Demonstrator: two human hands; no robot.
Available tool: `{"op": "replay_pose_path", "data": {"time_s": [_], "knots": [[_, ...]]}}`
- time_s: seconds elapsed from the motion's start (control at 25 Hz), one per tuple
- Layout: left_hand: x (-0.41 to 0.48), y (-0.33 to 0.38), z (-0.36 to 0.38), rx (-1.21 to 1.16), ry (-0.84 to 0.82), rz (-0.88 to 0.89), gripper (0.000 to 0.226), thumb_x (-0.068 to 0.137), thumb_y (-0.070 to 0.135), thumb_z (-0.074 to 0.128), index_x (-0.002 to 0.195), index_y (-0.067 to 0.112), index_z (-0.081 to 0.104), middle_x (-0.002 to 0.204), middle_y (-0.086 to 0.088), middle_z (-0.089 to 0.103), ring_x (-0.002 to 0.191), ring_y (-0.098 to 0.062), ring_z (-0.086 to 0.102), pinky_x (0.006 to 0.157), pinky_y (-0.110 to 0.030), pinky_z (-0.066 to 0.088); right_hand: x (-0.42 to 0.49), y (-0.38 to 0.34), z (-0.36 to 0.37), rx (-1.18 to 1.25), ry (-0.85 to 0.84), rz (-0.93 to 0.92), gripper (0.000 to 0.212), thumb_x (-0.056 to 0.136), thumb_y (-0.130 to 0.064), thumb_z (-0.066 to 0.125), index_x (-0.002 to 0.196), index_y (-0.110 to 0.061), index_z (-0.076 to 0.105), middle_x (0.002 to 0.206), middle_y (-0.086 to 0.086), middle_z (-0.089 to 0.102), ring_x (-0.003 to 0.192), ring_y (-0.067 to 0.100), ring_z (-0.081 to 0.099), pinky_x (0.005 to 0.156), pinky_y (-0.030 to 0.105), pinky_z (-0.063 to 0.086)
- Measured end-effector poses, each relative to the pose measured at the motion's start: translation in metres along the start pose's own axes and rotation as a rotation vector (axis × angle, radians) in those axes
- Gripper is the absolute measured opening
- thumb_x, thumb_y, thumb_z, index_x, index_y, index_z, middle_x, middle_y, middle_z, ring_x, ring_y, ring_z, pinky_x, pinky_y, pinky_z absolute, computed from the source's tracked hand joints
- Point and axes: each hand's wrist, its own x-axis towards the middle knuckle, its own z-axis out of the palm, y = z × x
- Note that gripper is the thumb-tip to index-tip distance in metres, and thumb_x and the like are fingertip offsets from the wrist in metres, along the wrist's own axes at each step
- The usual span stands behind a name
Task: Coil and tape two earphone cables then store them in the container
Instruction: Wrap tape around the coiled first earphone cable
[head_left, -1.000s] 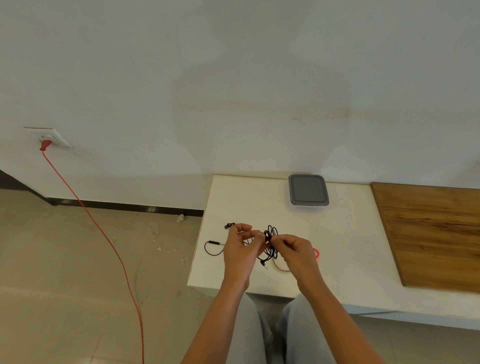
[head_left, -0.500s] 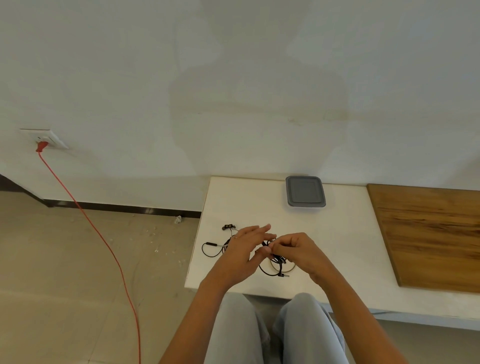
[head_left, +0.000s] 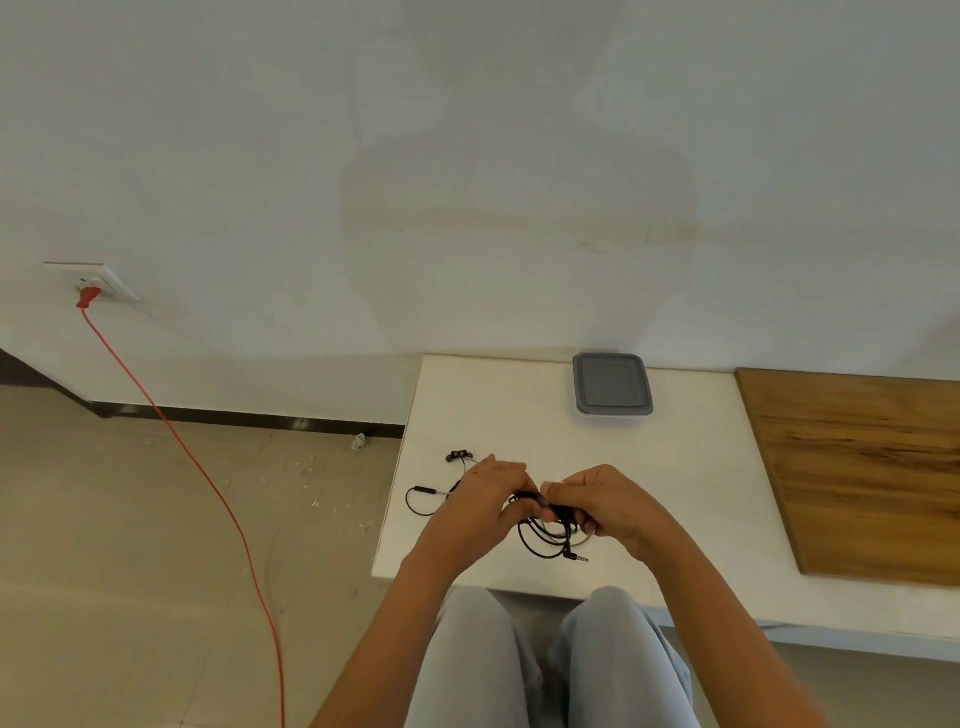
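**A:** What has changed in the last moment?

**B:** Half a second ago my left hand was fanned out flat over the loops. Now its fingers have drawn together, tips at the coiled earphone cable. My right hand is curled tight and pinches the gathered middle of that coil just above the white table. The loops and the jack plug hang below.

**A:** And for the job?

**B:** I'd say the first coil is wound and held ready for tape, but not yet bound. The second earphone cable lies loose on the table just left of my left hand, with its earbuds at the far end. The grey-lidded container sits closed by the wall, well apart.

**A:** What can't you make out?

**B:** I can't tell whether my left hand actually pinches the coil or only touches it, because its thumb is hidden underneath. I see no tape. Something red showed beside my right hand a second ago, and that hand now covers the spot.
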Motion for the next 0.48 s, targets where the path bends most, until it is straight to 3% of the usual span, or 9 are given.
{"op": "replay_pose_path", "data": {"time_s": [0.12,0.24,0.36,0.48], "knots": [[0.0,0.005,0.001,-0.025,0.063,-0.033,0.013,0.094,0.02,0.055,0.089,0.014,0.066,0.088,0.001,0.069,0.082,-0.007,0.054,0.114,-0.029,0.021,0.005,0.001,0.0,0.016,0.002,0.072,0.033,0.095,-0.029,0.056,0.082,-0.005,0.075,0.061,0.003,0.065,0.048,0.01,0.038,0.05,0.021,0.033],[-0.001,0.003,0.005,0.081,0.155,0.059,0.022,0.095,0.024,0.052,0.099,0.013,0.071,0.091,0.002,0.071,0.089,-0.01,0.058,0.119,-0.027,0.013,0.009,0.0,0.001,-0.006,0.01,0.133,0.035,0.096,-0.03,0.054,0.08,-0.005,0.073,0.06,0.001,0.066,0.047,0.01,0.038,0.048,0.02,0.033],[-0.004,0.001,0.01,0.101,0.218,0.116,0.04,0.094,0.036,0.04,0.102,0.014,0.071,0.088,0.002,0.071,0.087,-0.013,0.061,0.117,-0.031,0.015,0.012,-0.003,0.001,0.064,-0.008,0.195,0.031,0.094,-0.027,0.058,0.076,-0.005,0.07,0.054,0.001,0.063,0.045,0.01,0.037,0.049,0.021,0.032],[-0.005,-0.003,0.014,0.113,0.307,0.184,0.035,0.093,0.035,0.045,0.102,0.015,0.072,0.087,0.003,0.071,0.087,-0.007,0.058,0.116,-0.031,0.02,0.012,-0.004,-0.002,0.102,-0.035,0.218,0.03,0.09,-0.026,0.063,0.07,-0.004,0.067,0.05,0.002,0.059,0.045,0.013,0.035,0.049,0.024,0.032]]}}
